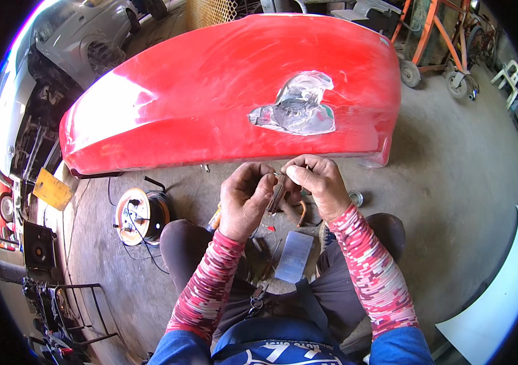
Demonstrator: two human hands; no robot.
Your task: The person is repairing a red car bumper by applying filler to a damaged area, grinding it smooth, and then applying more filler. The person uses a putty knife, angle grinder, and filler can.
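Left hand point(241, 198): thumb and finger pinched on a small piece point(279, 176) (too tiny to identify).
Right hand point(318, 182): likewise clamped on it, probably for fine control.
Red bumper point(210, 79): on the floor point(435, 146), silvery patch point(301, 109) toward its lower right corner, likely turned for reach.

Snug arm sleeves point(374, 274) in a blocky pixel camouflage of red, pink and white cover both forearms down to the wrist; the left hand point(241, 204) and right hand point(320, 185) are gloveless. A blue short-sleeved shirt point(180, 348) carries bold white print across the front. The trousers point(185, 252) are plain, dark and brownish-grey. Metal clips point(258, 300) hang at the waist.
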